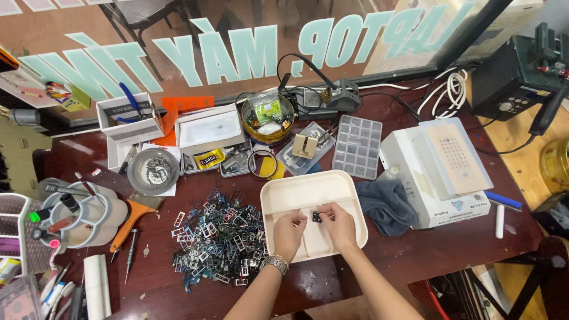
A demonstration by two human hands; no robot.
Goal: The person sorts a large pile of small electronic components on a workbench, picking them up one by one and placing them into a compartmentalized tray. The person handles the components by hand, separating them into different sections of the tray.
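Both hands hover over a cream divided tray [284, 191] near the table's front edge. My left hand [288, 231], with a metal watch on its wrist, and my right hand [339, 224] pinch a small dark square part [317, 217] between their fingertips, just above the tray's lower compartments. A heap of several small metal frames [219, 237], blue, black and silver, lies on the dark wooden table directly left of the tray, beside my left hand.
A grey cloth [386, 204] and a white box with a perforated pad [450, 160] sit right of the tray. Behind it lie a clear compartment box [357, 146], a round tin [268, 117], a soldering station [341, 95]. Tool holder [80, 216], orange scraper [127, 222] at left.
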